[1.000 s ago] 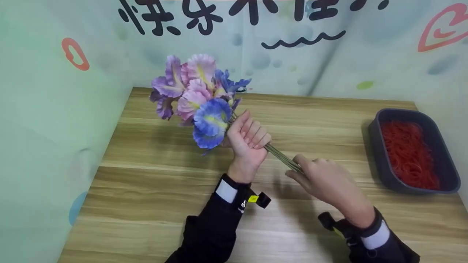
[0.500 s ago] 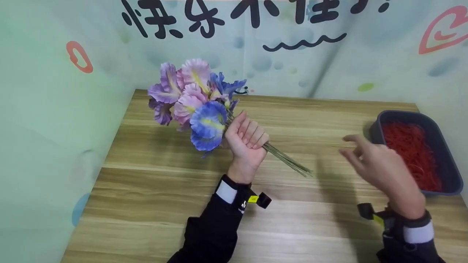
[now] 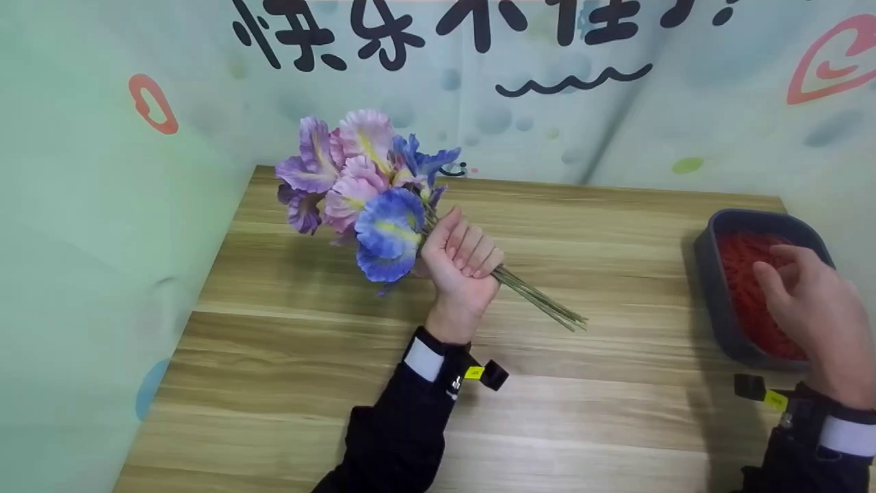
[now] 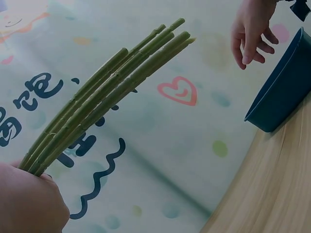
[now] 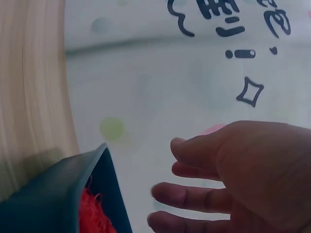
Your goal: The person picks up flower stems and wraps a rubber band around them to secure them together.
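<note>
My left hand [image 3: 462,263] grips a bunch of artificial irises [image 3: 373,198] by their stems, the purple, pink and blue heads pointing up and left. Out of the other side of the fist stick the green stems [image 4: 107,92], their cut ends fanned slightly apart in the left wrist view. Over the dark blue-grey bin [image 3: 715,301] hovers my right hand [image 3: 818,308], fingers loosely bent and holding nothing. Red rubber bands [image 3: 742,274] fill the bin's bottom; the hand hides part of them. In the right wrist view the fingers [image 5: 189,196] are apart from the bin.
The wooden table [image 3: 616,411] stretches beneath both arms. Behind it rises a printed backdrop [image 3: 534,130] with black characters and hearts. A small black wrist camera [image 3: 494,375] juts from the left cuff, another camera [image 3: 749,387] from the right.
My right hand has let go of the stem ends and swung right, to above the bin. The left hand keeps its grip on the irises, shifted only slightly.
</note>
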Motion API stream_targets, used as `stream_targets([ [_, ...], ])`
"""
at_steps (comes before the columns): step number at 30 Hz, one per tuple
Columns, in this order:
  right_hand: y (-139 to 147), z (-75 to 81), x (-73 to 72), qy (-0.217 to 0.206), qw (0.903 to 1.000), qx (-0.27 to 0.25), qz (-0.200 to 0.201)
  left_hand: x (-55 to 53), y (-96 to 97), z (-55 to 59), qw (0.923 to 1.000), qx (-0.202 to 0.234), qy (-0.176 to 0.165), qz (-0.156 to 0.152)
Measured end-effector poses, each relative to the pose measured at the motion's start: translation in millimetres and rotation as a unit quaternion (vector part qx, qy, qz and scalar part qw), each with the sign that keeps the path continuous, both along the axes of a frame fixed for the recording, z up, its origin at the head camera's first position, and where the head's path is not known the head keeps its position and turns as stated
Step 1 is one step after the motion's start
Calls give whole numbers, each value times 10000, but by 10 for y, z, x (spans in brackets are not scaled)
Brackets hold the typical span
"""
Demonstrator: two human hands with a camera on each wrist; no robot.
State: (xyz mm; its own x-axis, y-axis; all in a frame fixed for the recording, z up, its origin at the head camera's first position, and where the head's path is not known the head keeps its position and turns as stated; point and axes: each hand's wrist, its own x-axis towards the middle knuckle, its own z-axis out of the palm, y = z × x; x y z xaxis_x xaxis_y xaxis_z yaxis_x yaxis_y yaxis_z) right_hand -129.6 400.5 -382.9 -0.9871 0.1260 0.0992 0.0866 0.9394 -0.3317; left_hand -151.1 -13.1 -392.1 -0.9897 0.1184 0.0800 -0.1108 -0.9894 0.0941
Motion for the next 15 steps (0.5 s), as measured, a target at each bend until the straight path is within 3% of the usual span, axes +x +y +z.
stream_targets([
  [9, 137, -280, -199, -527, 9970, 59, -559, -2, 9, -7, 10000, 4, 13, 74],
  [15, 267, -436, -274, -976, 9945, 60, -385, -6, 16, -11, 9999, -40, 17, 120],
])
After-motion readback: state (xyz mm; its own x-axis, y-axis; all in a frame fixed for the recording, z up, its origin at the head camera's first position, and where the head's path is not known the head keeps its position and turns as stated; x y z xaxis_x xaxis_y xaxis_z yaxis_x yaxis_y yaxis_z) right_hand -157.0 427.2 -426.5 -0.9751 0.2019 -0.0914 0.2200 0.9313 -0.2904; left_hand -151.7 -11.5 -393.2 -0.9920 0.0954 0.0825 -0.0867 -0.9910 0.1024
